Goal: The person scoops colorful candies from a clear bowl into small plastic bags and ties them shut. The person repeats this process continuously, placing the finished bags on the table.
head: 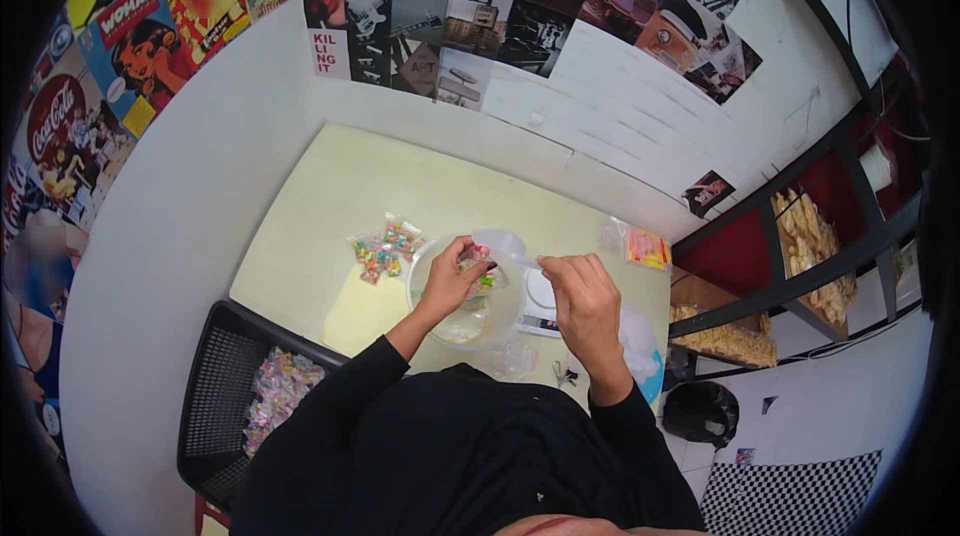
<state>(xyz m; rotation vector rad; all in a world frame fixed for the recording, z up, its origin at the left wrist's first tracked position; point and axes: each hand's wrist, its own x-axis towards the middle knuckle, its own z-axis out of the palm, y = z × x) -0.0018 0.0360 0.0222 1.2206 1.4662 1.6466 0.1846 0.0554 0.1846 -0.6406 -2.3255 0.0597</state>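
Note:
Over a wide translucent plastic tub (424,303), my left hand (452,277) holds a small clear plastic bag (491,277) with colourful candies inside. My right hand (585,303) is raised to the right of the tub, its fingertips pinched on the handle of a translucent plastic scoop (510,247) that reaches toward the bag. Left of the tub, several small filled candy bags (386,247) lie on the pale yellow table. A white kitchen scale (538,296) stands between the tub and my right hand, partly hidden.
A black plastic crate (217,386) with many filled candy bags (277,393) stands at the left front. Packaging (646,247) lies at the table's right rear; metal clips (564,373) and empty clear bags (514,360) lie near its front edge. Dark-framed shelves (787,288) stand at the right.

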